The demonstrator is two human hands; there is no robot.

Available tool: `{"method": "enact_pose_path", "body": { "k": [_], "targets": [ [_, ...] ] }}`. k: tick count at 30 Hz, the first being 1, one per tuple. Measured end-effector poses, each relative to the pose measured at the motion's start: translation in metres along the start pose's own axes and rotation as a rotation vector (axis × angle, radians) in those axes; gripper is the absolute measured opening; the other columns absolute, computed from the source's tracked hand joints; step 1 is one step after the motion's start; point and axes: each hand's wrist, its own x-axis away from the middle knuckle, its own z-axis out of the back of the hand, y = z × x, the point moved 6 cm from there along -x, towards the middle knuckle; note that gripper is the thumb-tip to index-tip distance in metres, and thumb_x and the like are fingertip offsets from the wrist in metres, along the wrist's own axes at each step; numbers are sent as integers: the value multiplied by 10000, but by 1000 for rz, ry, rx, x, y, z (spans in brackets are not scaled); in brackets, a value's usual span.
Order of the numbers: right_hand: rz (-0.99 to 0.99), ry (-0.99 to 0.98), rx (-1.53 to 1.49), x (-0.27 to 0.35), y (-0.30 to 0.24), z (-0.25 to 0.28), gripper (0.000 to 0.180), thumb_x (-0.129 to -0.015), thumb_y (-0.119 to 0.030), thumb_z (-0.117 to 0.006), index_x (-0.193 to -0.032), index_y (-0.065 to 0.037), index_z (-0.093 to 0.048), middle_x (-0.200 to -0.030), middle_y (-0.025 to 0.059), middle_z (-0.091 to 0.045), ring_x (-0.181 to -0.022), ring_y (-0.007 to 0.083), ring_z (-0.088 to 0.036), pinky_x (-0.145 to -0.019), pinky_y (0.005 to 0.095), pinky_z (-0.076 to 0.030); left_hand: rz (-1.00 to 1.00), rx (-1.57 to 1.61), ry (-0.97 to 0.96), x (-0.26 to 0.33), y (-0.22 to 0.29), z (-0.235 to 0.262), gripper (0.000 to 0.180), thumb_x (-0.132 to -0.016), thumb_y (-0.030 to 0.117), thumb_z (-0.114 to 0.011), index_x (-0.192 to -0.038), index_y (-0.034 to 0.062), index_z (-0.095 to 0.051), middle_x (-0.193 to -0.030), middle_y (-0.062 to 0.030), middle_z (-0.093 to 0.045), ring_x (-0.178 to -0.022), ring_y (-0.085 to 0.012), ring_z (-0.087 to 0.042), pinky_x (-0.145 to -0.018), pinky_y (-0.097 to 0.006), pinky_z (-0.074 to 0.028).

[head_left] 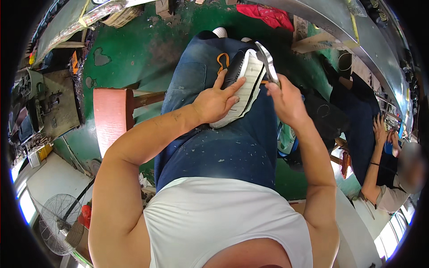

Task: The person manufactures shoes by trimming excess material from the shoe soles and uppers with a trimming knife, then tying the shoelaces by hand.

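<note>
A shoe (245, 91) rests on my lap, tilted toe away from me, with its pale, lined underside facing up. Its black upper shows along the left, and a dark strip runs down the underside's right part. My left hand (217, 100) grips the shoe from its left side, thumb and fingers against the side and underside. At the shoe's right, my right hand (287, 99) is closed around a curved, shiny metal hand tool (268, 64). The tool's head lies close over the shoe's right edge; whether it touches cannot be made out. Its handle is mostly hidden in my fist.
An orange loop (222, 61) lies by the shoe on my dark blue apron (214, 154). To the left stands a pink-topped bench (111, 116); a fan (60, 219) is at lower left. Another person (389, 178) sits at right, hands at a metal-edged worktable (375, 49). Red cloth (268, 17) lies ahead.
</note>
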Motion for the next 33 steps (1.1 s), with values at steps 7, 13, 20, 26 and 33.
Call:
{"method": "enact_pose_path", "body": {
  "k": [7, 13, 20, 26, 33],
  "targets": [
    [-44, -138, 261, -15, 13, -22, 396, -1023, -359, -481, -957, 27, -544, -882, 268, -657, -856, 447, -649, -772, 534, -505, 120, 132, 77, 17, -4, -4, 699, -993, 407, -528, -1572, 132, -250, -1531, -374, -260, -1111, -502, -609, -977, -456, -502],
    [-17, -136, 76, 22, 1, -38, 393, -1017, -368, -499, -993, 19, -558, -939, 258, -654, -878, 450, -641, -780, 532, -495, 322, 463, 216, 36, -23, -23, 796, -958, 360, -610, -1510, -90, -254, -1345, -349, -534, -1249, -421, -559, -1054, -390, -432],
    [-191, -69, -237, 77, 37, -61, 333, -960, -257, -620, -1157, 8, -570, -920, 165, -660, -813, 285, -661, -778, 357, -513, 179, 259, -133, 41, 1, 32, 955, -788, 181, -760, -1553, 35, -206, -1326, -338, -546, -1187, -449, -583, -1026, -430, -457],
    [-177, 395, -722, 109, 63, -75, 233, -981, -133, -575, -1169, 2, -559, -1000, 63, -633, -903, 137, -614, -837, 289, -497, -345, 246, 312, 45, 74, 171, 846, -661, 2, -834, -1406, 66, -438, -1067, -178, -723, -957, -240, -727, -830, -325, -562],
    [-266, 66, -474, 94, 47, -51, 231, -966, -134, -585, -1146, 11, -587, -948, 127, -669, -856, 195, -663, -810, 319, -511, 174, 429, -23, -76, 14, 79, 472, -776, 264, -819, -1136, 6, -657, -988, -177, -720, -900, -271, -707, -820, -367, -539]
  ]
}}
